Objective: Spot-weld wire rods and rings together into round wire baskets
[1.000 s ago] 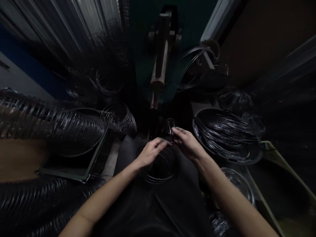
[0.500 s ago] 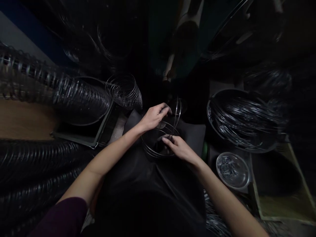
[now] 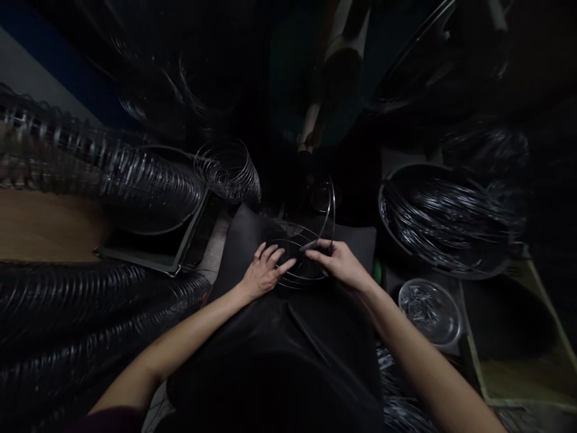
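Observation:
On the dark cloth (image 3: 311,325) over my lap lies a wire frame of thin round hoops (image 3: 311,278). My left hand (image 3: 265,270) rests at its left side, fingers spread, fingertips touching or just over the hoops. At its right side my right hand (image 3: 340,263) is closed, thumb against fingers, on curved wires (image 3: 334,210) that arch up above it. Shadow hides exactly where these wires meet the hoops.
To the left, stacked wire rings (image 3: 148,186) and a loose wire coil (image 3: 228,171) stand by a dark crate (image 3: 174,261). To the right are a basin (image 3: 383,207) of wire lengths, a clear bowl (image 3: 451,322) with small metal pieces, and a yellowish crate (image 3: 523,385).
My left hand has moved from the far side of the hoops back toward me and its fingers have spread. My right hand has shifted slightly right, still holding the curved wires.

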The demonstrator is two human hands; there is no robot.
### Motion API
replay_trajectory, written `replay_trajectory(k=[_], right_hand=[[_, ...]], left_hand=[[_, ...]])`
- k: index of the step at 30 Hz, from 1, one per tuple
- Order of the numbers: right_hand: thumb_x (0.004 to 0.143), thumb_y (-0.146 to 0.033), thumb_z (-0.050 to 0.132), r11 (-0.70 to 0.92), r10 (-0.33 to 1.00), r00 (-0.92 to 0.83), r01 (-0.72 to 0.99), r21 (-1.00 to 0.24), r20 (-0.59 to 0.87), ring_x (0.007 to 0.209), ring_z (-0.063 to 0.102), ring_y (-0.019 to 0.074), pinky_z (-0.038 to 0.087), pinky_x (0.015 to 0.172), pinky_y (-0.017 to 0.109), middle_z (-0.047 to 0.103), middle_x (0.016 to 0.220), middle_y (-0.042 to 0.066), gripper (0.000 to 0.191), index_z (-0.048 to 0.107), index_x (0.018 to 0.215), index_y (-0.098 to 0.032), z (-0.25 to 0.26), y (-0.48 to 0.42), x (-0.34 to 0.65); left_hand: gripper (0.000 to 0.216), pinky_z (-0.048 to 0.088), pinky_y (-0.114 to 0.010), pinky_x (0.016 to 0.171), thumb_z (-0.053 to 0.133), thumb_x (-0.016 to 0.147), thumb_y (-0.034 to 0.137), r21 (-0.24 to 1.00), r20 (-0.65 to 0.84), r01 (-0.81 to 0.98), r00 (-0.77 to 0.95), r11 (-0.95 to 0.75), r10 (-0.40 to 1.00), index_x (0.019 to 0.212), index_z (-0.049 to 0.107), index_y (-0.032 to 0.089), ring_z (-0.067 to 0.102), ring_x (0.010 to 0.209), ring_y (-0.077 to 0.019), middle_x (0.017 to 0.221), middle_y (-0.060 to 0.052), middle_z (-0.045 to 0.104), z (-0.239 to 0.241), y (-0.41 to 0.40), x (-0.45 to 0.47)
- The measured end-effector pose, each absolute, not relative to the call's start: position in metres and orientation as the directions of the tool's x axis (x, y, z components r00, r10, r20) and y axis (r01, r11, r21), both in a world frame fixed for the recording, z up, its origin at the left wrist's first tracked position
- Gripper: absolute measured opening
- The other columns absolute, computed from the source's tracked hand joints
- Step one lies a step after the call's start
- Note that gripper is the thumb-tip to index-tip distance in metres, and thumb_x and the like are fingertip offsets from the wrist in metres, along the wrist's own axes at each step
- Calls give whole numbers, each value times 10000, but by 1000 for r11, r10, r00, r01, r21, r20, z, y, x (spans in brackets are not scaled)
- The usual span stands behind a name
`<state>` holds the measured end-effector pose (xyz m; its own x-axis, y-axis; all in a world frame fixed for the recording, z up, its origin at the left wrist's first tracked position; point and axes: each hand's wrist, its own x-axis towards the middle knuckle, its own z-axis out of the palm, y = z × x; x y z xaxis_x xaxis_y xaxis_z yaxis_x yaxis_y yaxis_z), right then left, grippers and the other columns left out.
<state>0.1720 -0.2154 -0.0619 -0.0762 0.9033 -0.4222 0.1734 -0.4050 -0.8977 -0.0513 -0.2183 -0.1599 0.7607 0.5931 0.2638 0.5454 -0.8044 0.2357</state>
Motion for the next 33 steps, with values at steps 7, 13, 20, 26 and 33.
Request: replay_trajectory(k=[7, 13, 20, 26, 33], right_hand=[[649, -484, 730, -257, 947, 181, -70, -964, -266, 389, 337, 28, 228, 358, 185, 539, 604, -36, 359, 596, 770, -174, -58, -187, 172], [607, -457, 781, -214, 965, 102, -214, -953, -240, 415, 378, 26, 250, 348, 164, 508, 626, -47, 396, 578, 806, -180, -43, -148, 175], [581, -450, 792, -148, 961, 183, -284, -947, -205, 446, 419, 33, 351, 393, 163, 546, 636, -47, 451, 595, 896, -195, -44, -125, 180], [554, -465, 805, -140, 962, 192, -260, -955, -193, 453, 454, 38, 373, 407, 158, 567, 629, -47, 464, 570, 849, -194, -33, -113, 184], [618, -434, 776, -71, 990, 114, -103, -992, -82, 475, 498, 49, 402, 430, 164, 583, 657, -37, 415, 531, 847, -190, -3, -90, 190]], left_hand=[[754, 346, -443, 984, 565, 760, 256, 275, 111, 495, 835, -824, 539, 1439, 247, 176, 457, 1080, -279, 1197, -126, 485, -110, -168, -37], [793, 376, -409, 935, 561, 752, 284, 333, 115, 511, 812, -793, 572, 1446, 197, 167, 458, 1012, -264, 1130, -117, 478, -80, -136, -17], [819, 391, -389, 909, 579, 754, 337, 300, 133, 517, 810, -802, 572, 1453, 190, 159, 460, 974, -256, 1063, -106, 477, -76, -119, -11], [781, 414, -387, 857, 567, 769, 349, 291, 178, 501, 808, -815, 561, 1444, 221, 161, 474, 938, -257, 1031, -108, 483, -66, -104, -7], [621, 390, -437, 924, 535, 754, 377, 393, 533, 405, 632, -826, 563, 1310, 363, 163, 485, 1041, -266, 1092, -123, 503, -60, -75, -1]])
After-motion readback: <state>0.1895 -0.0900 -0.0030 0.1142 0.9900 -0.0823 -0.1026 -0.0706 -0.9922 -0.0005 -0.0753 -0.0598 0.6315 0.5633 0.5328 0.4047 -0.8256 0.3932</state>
